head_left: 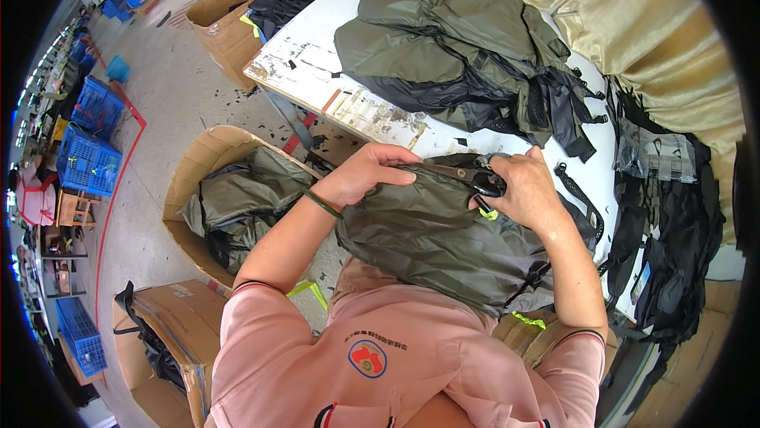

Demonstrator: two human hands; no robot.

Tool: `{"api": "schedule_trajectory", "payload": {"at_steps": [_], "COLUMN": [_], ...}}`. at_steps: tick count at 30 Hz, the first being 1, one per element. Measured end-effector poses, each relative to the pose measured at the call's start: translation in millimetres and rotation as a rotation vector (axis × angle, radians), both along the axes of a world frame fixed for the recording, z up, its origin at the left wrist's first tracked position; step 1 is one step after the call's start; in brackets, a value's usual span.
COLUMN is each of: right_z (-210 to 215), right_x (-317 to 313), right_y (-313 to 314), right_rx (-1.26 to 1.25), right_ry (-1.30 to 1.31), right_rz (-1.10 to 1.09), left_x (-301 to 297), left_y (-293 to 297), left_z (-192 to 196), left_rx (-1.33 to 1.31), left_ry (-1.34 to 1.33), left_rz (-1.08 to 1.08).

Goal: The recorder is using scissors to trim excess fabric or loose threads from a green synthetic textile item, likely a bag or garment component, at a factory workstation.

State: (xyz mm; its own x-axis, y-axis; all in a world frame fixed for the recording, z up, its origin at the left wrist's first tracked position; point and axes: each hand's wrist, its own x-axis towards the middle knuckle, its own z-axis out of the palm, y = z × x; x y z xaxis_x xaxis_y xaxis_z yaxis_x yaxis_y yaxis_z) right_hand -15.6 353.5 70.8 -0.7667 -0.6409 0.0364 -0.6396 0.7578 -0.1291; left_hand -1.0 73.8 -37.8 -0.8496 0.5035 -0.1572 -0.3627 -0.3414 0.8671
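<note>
An olive-green fabric bag (427,226) with black straps at its right side is stretched between my hands, draped over my lap and against the table edge. My left hand (362,178) is closed on its upper edge, thumb and fingers pinching the cloth. At the right end of the same edge, my right hand (524,189) is closed around the cloth and a small glossy black part (488,184), whose kind I cannot make out. A short black piece with a yellow-green tip (488,210) sticks out below my right fingers.
Similar olive-green bags (443,24) are piled on the white table (305,72). Black straps and webbing (673,230) hang at the right. Cardboard boxes (186,190) with bags stand at the left, and blue crates (87,159) line the far left. A gold curtain (641,24) hangs behind.
</note>
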Motion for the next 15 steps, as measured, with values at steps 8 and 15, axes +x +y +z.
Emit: {"api": "schedule_trajectory", "payload": {"at_steps": [8,15], "right_z": [-17,24], "right_x": [-5,-16], "right_y": [0,-16], "right_rx": [-0.375,-0.753], "right_ry": [-0.205,-0.297], "right_rz": [-0.066,0.040], "left_x": [6,57], "left_y": [11,50], "left_z": [23,76], "left_rx": [-0.062,-0.495], "left_ry": [0.108,1.240], "left_rz": [-0.025,0.705]}}
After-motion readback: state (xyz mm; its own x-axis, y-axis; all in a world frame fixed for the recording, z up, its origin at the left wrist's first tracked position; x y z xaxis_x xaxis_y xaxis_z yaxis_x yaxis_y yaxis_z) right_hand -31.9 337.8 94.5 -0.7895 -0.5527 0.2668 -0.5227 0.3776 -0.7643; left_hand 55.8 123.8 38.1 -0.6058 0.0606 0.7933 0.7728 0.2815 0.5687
